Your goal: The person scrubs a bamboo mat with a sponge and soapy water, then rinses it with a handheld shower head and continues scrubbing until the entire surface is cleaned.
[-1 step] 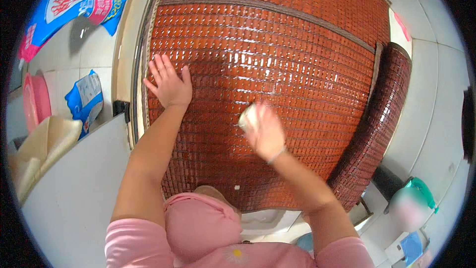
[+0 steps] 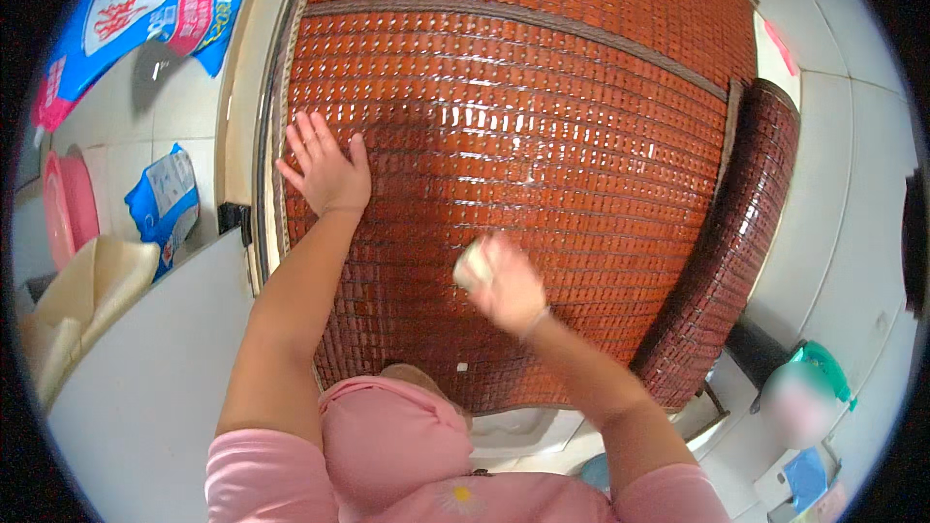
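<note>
A reddish-brown mat of small glossy tiles lies spread out before me, wet and shining. Its right side is rolled into a thick dark roll. My left hand rests flat on the mat near its left edge, fingers spread. In my right hand is a pale cream bar, blurred by motion, held against the middle of the mat; it looks like soap, though I cannot tell for sure. A small white bit lies on the mat's near part.
At left are a blue packet, a large blue-and-pink bag, a pink basin and a cream folded sheet beside a white panel. A green-handled container stands at lower right, near the tiled wall.
My right hand has slid the pale bar a little toward me and to the left over the mat. My left hand stays almost in place.
</note>
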Tool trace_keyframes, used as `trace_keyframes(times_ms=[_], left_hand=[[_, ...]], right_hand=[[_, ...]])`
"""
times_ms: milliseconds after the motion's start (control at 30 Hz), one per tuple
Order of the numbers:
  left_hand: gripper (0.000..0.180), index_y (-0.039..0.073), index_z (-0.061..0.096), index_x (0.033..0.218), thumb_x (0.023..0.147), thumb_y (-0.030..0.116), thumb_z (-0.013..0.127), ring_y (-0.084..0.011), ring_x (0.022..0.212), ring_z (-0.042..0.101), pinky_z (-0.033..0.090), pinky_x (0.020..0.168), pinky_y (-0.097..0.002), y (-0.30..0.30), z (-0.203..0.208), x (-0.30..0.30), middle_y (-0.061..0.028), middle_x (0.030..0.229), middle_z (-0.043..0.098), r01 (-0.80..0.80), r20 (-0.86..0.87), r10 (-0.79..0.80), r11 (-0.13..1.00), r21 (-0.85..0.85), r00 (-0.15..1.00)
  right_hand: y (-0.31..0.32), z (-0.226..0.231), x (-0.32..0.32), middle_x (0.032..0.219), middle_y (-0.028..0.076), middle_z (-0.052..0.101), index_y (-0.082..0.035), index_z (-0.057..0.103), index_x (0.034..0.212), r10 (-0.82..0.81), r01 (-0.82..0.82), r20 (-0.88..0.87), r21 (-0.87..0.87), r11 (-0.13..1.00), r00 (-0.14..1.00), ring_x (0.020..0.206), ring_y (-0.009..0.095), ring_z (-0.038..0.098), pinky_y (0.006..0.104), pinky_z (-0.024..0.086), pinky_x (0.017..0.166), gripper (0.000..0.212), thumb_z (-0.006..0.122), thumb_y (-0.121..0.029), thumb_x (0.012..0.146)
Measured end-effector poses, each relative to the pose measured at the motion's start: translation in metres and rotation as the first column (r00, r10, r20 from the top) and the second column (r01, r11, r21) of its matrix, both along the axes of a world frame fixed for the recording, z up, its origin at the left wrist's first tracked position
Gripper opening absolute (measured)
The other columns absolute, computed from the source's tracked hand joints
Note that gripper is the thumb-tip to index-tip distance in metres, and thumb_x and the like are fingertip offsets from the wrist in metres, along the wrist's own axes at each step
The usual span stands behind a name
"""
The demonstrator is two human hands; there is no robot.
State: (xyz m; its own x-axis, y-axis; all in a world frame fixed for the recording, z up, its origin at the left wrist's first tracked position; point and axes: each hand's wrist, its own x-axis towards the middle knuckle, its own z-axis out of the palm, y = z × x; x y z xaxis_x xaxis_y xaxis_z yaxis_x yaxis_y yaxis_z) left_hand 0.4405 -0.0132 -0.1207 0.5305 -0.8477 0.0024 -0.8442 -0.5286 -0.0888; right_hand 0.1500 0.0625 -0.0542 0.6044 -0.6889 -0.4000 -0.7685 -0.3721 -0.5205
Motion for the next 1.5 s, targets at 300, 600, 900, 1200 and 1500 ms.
trace_keyframes(times_ms=[300, 600, 900, 1200, 1500], left_hand=[[0.069, 0.010, 0.022, 0.152, 0.098, 0.050, 0.037, -0.0252, 0.148, 0.014, 0.011, 0.113, -0.0596, -0.004, -0.006, -0.001, -0.0049, 0.161, 0.017, 0.087, 0.057, -0.082, 0.992, -0.087, 0.995], [0.069, 0.014, 0.021, 0.153, 0.098, 0.053, 0.035, -0.0233, 0.148, 0.013, 0.010, 0.114, -0.0583, 0.003, -0.015, 0.009, -0.0030, 0.161, 0.017, 0.057, 0.106, -0.047, 0.995, -0.085, 0.993], [0.065, 0.017, 0.019, 0.154, 0.100, 0.054, 0.025, -0.0265, 0.148, 0.011, 0.011, 0.115, -0.0573, 0.000, -0.020, 0.002, -0.0051, 0.161, 0.013, 0.063, 0.096, -0.062, 0.998, -0.003, 0.993], [0.062, 0.015, 0.017, 0.154, 0.102, 0.046, 0.027, -0.0296, 0.149, 0.005, 0.007, 0.116, -0.0553, 0.065, -0.011, -0.063, -0.0081, 0.162, 0.007, 0.381, 0.055, -0.377, 0.922, -0.075, 0.924], [0.063, 0.033, 0.029, 0.151, 0.094, 0.060, 0.039, -0.0267, 0.149, 0.002, -0.002, 0.116, -0.0584, 0.121, 0.034, -0.164, -0.0028, 0.161, 0.013, 0.996, -0.487, -0.870, -0.094, 0.002, -0.081]], right_hand=[[-0.119, -0.021, -0.028, 0.144, 0.025, 0.038, -0.005, 0.034, 0.146, -0.379, 0.327, -0.043, -0.419, 0.847, 0.925, 0.128, 0.040, 0.042, 0.0484, 0.032, 0.110, 0.066, 0.056, -0.036, 0.092], [-0.004, 0.011, -0.033, 0.143, 0.022, 0.041, -0.005, 0.036, 0.142, -0.384, 0.390, -0.070, 0.204, 0.898, 0.921, 0.115, 0.042, 0.051, 0.0486, 0.044, 0.098, 0.065, 0.060, -0.025, 0.086], [0.114, -0.002, -0.101, 0.137, 0.020, 0.047, -0.002, 0.035, 0.145, -0.936, 0.553, 0.322, 0.759, 0.344, 0.140, 0.117, 0.030, 0.054, 0.0377, 0.046, 0.098, 0.070, 0.064, -0.029, 0.087], [0.025, 0.095, -0.169, 0.147, 0.018, 0.041, -0.007, 0.038, 0.144, -0.896, -0.189, 0.107, 0.960, 0.206, -0.430, 0.138, 0.039, 0.034, 0.0552, 0.041, 0.105, 0.060, 0.046, -0.044, 0.098], [0.057, 0.071, -0.185, 0.139, 0.016, 0.049, -0.008, 0.040, 0.144, -0.921, 0.339, 0.230, 0.933, 0.117, -0.315, 0.125, 0.030, 0.051, 0.0414, 0.046, 0.100, 0.051, 0.048, -0.031, 0.099]])
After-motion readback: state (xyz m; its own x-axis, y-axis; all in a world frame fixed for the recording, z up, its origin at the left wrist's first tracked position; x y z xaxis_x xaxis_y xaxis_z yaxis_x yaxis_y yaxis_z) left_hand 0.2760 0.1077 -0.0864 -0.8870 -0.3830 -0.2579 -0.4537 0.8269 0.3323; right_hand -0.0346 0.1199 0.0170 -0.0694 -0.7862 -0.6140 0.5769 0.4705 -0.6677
